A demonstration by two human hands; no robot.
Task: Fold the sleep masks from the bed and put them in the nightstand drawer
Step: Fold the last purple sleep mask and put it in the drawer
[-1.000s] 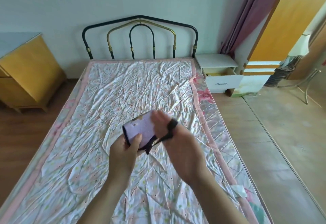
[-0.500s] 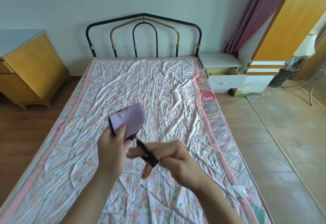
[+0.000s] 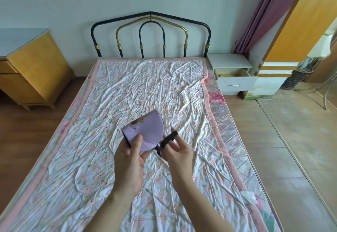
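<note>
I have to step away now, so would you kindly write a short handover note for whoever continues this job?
Left hand: pinching the folded purple sleep mask above the bed.
Right hand: holding the mask's black strap, pulled out to the side.
Nightstand drawer: open, right of the headboard; contents not visible.
Done: mask folded in half.
Left: tidy the strap, then place the mask in the drawer. No other masks are visible on the bed.
</note>
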